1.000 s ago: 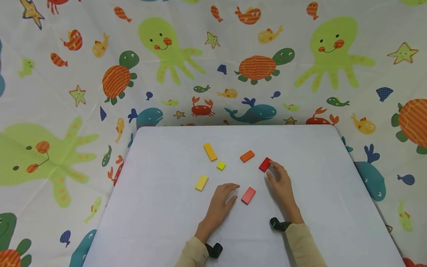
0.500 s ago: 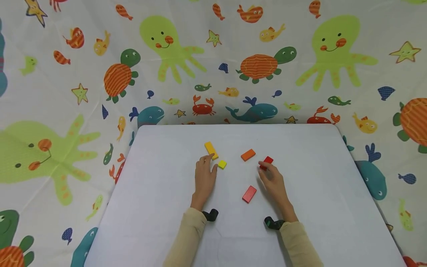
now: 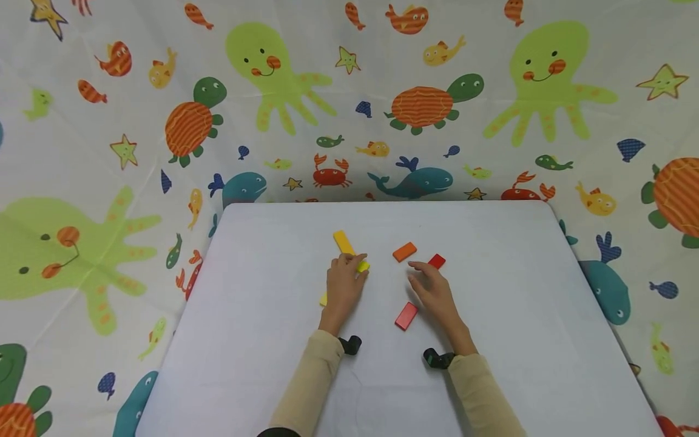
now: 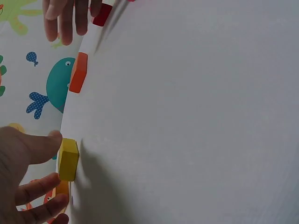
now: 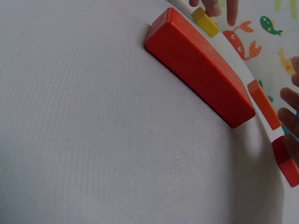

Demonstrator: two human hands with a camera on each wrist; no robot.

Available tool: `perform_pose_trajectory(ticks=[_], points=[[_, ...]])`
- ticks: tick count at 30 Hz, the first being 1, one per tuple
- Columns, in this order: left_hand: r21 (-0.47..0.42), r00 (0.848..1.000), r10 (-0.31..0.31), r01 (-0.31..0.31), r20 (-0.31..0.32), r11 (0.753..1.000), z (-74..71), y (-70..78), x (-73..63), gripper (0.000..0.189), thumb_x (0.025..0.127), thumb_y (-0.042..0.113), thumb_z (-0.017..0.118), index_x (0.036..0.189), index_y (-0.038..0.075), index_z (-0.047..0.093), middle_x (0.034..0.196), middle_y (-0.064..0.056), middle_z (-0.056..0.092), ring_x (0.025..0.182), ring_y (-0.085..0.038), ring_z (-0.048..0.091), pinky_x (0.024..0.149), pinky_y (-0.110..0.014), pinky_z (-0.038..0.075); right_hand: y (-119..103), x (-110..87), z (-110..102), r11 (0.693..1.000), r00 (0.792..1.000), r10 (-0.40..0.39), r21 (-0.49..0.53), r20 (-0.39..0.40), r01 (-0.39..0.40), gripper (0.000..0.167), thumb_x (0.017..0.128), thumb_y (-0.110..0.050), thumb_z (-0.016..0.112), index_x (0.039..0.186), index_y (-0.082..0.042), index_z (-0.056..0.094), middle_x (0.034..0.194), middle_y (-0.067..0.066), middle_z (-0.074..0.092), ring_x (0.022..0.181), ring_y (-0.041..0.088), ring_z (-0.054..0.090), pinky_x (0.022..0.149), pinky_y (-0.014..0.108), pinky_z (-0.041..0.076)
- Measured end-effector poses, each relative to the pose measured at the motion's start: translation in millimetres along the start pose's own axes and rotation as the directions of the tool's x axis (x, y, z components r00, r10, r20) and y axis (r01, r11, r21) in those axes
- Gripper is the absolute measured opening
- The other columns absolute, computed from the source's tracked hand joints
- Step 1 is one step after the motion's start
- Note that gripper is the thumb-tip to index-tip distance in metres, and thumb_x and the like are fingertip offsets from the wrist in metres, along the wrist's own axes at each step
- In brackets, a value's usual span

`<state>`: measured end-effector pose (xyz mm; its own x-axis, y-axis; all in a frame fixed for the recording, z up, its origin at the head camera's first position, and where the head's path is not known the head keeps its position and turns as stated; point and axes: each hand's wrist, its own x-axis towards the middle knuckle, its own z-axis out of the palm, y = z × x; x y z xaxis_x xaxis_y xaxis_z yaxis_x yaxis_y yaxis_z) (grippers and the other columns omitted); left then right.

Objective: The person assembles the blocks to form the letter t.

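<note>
My left hand (image 3: 343,284) is at the small yellow block (image 3: 363,266), with thumb and a finger on opposite sides of it, pinching it. In the left wrist view the thumb (image 4: 44,145) lies against one edge of this yellow block (image 4: 68,159). My right hand (image 3: 437,296) hovers with loosely bent fingers, holding nothing, beside the dark red block (image 3: 437,261), which it partly covers. The light red block (image 3: 406,316) lies between the two forearms, and in the right wrist view this block (image 5: 198,65) is large and near.
Beyond the left hand lies a long amber block (image 3: 343,241). A pale yellow block (image 3: 323,300) is mostly hidden under that hand. An orange block (image 3: 405,252) sits between the hands, farther back. The white table (image 3: 246,291) meets a sea-animal patterned cloth (image 3: 306,60).
My left hand has moved forward from beside the light red block, past the amber block, to the small yellow block. My right hand has drawn left, away from the dark red block.
</note>
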<state>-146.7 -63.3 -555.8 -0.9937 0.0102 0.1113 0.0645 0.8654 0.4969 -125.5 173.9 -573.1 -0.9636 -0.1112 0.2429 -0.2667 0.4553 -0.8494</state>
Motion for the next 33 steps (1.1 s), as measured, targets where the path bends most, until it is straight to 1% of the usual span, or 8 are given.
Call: perform_pose_trajectory(ticks=[2, 4, 10, 16, 20, 24, 27, 33], points=[[0.033, 1.0, -0.004, 0.004, 0.006, 0.999, 2.5, 0.5, -0.2, 0.039, 0.097, 0.028, 0.074, 0.136, 0.025, 0.07, 0.132, -0.009, 0.063, 0.116, -0.031, 0.058, 0.091, -0.045, 0.049, -1, 2.6, 2, 1.0, 1.0, 0.011, 0.006, 0.021, -0.011, 0.038, 0.1, -0.013, 0.069, 0.138, -0.008, 0.065, 0.137, 0.012, 0.068, 0.129, 0.032, 0.061, 0.112, 0.053, 0.047], [0.052, 1.0, -0.005, 0.005, 0.007, 0.999, 4.1, 0.8, -1.0, 0.036, 0.097, 0.028, 0.075, 0.133, 0.025, 0.072, 0.131, -0.008, 0.064, 0.115, -0.03, 0.058, 0.09, -0.044, 0.049, -1, 4.9, 5, 1.0, 0.999, 0.023, 0.018, 0.037, -0.024, 0.038, 0.1, -0.014, 0.069, 0.138, -0.007, 0.065, 0.137, 0.012, 0.068, 0.129, 0.032, 0.061, 0.112, 0.056, 0.047], [0.034, 1.0, 0.002, -0.001, -0.018, 0.999, 3.2, 0.0, -3.5, 0.03, 0.097, 0.024, 0.075, 0.127, 0.021, 0.073, 0.124, -0.009, 0.067, 0.112, -0.031, 0.058, 0.089, -0.045, 0.047, -6, 12.2, 12, 0.999, 0.997, 0.025, 0.032, 0.078, -0.028, 0.038, 0.102, -0.016, 0.068, 0.139, -0.008, 0.064, 0.137, 0.011, 0.069, 0.127, 0.031, 0.062, 0.111, 0.055, 0.048], [0.085, 1.0, -0.001, 0.003, -0.027, 0.996, -3.5, -4.7, -5.8, 0.03, 0.097, 0.025, 0.075, 0.127, 0.022, 0.074, 0.122, -0.006, 0.07, 0.111, -0.03, 0.06, 0.089, -0.044, 0.049, -13, 21.3, 25, 0.998, 0.99, 0.036, 0.047, 0.14, -0.042, 0.04, 0.103, -0.021, 0.068, 0.14, -0.009, 0.064, 0.139, 0.008, 0.068, 0.128, 0.028, 0.062, 0.112, 0.053, 0.049], [0.089, 0.999, -0.002, 0.006, -0.041, 0.996, -8.1, -10.2, -7.5, 0.031, 0.096, 0.023, 0.076, 0.127, 0.021, 0.075, 0.122, -0.008, 0.072, 0.111, -0.031, 0.062, 0.089, -0.045, 0.049, -18, 28.3, 34, 0.998, 0.986, 0.037, 0.046, 0.161, -0.045, 0.04, 0.103, -0.021, 0.067, 0.141, -0.01, 0.063, 0.14, 0.006, 0.067, 0.129, 0.027, 0.062, 0.113, 0.051, 0.049], [0.056, 0.998, -0.018, 0.021, -0.06, 0.998, -10.5, -17.7, -7.8, 0.033, 0.096, 0.021, 0.076, 0.129, 0.019, 0.074, 0.122, -0.008, 0.072, 0.112, -0.031, 0.061, 0.09, -0.046, 0.048, -21, 36.7, 44, 0.998, 0.982, 0.032, 0.055, 0.188, -0.043, 0.042, 0.103, -0.022, 0.066, 0.143, -0.009, 0.062, 0.141, 0.007, 0.067, 0.13, 0.028, 0.062, 0.113, 0.051, 0.049], [0.04, 0.997, -0.029, 0.032, -0.074, 0.999, -11.9, -24.5, -7.3, 0.036, 0.095, 0.019, 0.077, 0.131, 0.018, 0.072, 0.124, -0.008, 0.073, 0.113, -0.03, 0.061, 0.091, -0.045, 0.048, -22, 43.2, 50, 0.997, 0.975, 0.05, 0.054, 0.217, -0.063, 0.043, 0.104, -0.023, 0.066, 0.144, -0.009, 0.06, 0.144, 0.007, 0.066, 0.132, 0.028, 0.061, 0.114, 0.05, 0.048], [0.026, 0.994, -0.076, 0.078, -0.076, 0.997, -16.5, -38.6, -4.8, 0.037, 0.095, 0.017, 0.076, 0.132, 0.016, 0.07, 0.128, -0.008, 0.073, 0.116, -0.033, 0.061, 0.092, -0.047, 0.047, -28, 53.6, 63, 0.996, 0.965, 0.081, 0.008, 0.25, -0.086, 0.044, 0.104, -0.022, 0.065, 0.146, -0.013, 0.059, 0.147, 0.007, 0.063, 0.135, 0.028, 0.059, 0.117, 0.05, 0.046]])
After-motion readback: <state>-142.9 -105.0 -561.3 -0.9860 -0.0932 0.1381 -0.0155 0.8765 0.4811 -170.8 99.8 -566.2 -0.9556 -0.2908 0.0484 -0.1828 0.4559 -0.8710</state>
